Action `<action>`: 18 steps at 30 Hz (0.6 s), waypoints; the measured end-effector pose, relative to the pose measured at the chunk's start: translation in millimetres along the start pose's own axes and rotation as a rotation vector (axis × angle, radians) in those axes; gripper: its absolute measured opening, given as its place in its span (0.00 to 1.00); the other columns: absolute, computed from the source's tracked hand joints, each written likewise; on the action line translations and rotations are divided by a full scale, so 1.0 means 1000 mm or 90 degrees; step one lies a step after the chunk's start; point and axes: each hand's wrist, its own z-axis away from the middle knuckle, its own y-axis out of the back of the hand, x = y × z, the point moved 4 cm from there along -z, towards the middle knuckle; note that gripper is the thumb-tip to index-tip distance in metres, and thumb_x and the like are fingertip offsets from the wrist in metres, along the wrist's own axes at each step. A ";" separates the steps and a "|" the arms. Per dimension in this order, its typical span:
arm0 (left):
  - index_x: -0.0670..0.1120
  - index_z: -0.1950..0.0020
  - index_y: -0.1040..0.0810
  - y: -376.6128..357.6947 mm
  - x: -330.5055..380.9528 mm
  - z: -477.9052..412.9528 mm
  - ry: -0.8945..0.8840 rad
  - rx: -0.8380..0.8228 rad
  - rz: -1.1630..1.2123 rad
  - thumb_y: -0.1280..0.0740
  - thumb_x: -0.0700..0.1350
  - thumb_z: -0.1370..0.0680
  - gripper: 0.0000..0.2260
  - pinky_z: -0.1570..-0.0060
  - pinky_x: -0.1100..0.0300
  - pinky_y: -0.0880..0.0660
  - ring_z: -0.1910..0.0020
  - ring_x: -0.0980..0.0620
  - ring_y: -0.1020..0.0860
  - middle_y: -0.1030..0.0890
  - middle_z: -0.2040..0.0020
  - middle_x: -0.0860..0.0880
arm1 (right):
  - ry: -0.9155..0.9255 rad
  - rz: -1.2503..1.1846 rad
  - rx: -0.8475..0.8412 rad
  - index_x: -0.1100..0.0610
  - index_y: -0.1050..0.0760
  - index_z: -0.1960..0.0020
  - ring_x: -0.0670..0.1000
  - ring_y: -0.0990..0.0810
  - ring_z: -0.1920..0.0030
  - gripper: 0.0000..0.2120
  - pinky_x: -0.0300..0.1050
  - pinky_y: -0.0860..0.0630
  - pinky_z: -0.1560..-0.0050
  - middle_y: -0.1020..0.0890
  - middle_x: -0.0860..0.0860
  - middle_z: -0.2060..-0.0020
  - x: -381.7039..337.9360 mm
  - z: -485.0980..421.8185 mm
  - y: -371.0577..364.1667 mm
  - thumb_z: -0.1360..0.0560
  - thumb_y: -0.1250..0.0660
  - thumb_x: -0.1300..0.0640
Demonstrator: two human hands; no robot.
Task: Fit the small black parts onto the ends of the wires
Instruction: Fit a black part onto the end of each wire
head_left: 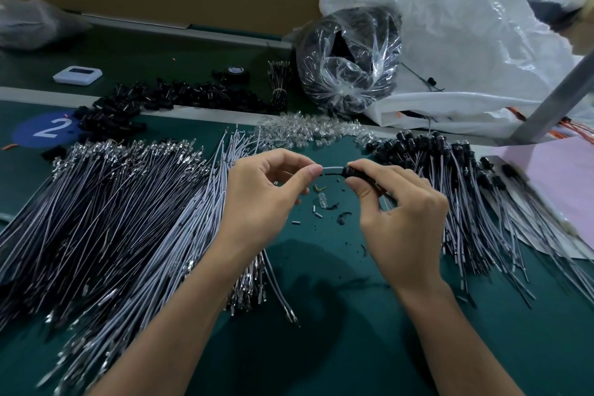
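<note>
A person's two hands meet over a green bench (321,270), seen from the head camera looking down. The left hand (257,199) pinches a short stretch of grey wire (332,169) between thumb and forefinger, its other fingers loosely curled. The right hand (401,212) grips a small black part (355,170) on the same wire, at the centre of the frame just above the bench. Fingers cover most of the part, so how far it sits on the wire cannot be made out.

To the left a broad heap of bare grey wires (112,202) fans toward the near edge, metal terminals glinting at their ends; the heap is cut off by the left and bottom borders. To the right lies a bundle of wires with black caps (450,167), partly hidden behind the right hand.

Small scraps (321,207) litter the bench under the hands, too tiny to identify. Beyond them sits a drift of clear bulbs (305,132). Farther left, loose black parts (154,100) are heaped beside a blue disc marked 2 (45,130), which they partly cover. A white device (77,75) and a tape roll (236,72) rest at the far side. A clear bag of dark contents (348,64) leans against a large white sack (466,42), what it holds blurred by glare. A grey metal post (559,96) crosses the right edge.
</note>
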 end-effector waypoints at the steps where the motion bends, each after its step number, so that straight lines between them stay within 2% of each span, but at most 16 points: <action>1: 0.49 0.59 0.16 0.000 0.001 0.000 -0.010 -0.002 -0.019 0.25 0.42 0.26 0.03 0.66 0.56 0.20 0.68 0.54 0.19 0.17 0.68 0.52 | -0.017 -0.019 0.001 0.59 0.16 0.50 0.55 0.16 0.58 0.06 0.57 0.21 0.55 0.14 0.51 0.58 0.002 -0.001 0.000 0.27 0.28 0.62; 5: 0.51 0.59 0.17 -0.001 0.005 0.001 -0.040 -0.014 -0.091 0.27 0.42 0.25 0.05 0.63 0.48 0.20 0.66 0.52 0.18 0.17 0.67 0.53 | -0.053 -0.040 -0.002 0.59 0.16 0.51 0.54 0.16 0.57 0.06 0.57 0.21 0.55 0.14 0.50 0.58 0.005 -0.003 0.000 0.28 0.27 0.62; 8: 0.51 0.58 0.19 -0.001 0.005 0.001 -0.041 -0.019 -0.111 0.29 0.41 0.23 0.07 0.63 0.45 0.20 0.65 0.53 0.18 0.17 0.65 0.53 | -0.054 -0.033 -0.004 0.58 0.16 0.51 0.54 0.16 0.57 0.06 0.57 0.21 0.55 0.14 0.50 0.58 0.005 -0.003 -0.001 0.28 0.27 0.63; 13: 0.52 0.57 0.22 0.000 0.003 0.001 -0.026 -0.015 -0.124 0.32 0.42 0.21 0.07 0.62 0.49 0.20 0.68 0.57 0.19 0.19 0.66 0.54 | -0.046 -0.019 0.000 0.58 0.16 0.51 0.55 0.16 0.58 0.06 0.56 0.21 0.55 0.14 0.50 0.59 0.004 -0.003 -0.001 0.28 0.27 0.62; 18: 0.50 0.57 0.24 -0.001 0.003 0.001 -0.023 -0.013 -0.117 0.35 0.44 0.19 0.07 0.65 0.52 0.19 0.67 0.54 0.19 0.21 0.65 0.51 | -0.060 -0.026 -0.001 0.58 0.16 0.51 0.53 0.16 0.58 0.06 0.57 0.21 0.55 0.14 0.50 0.58 0.007 -0.003 0.000 0.28 0.27 0.63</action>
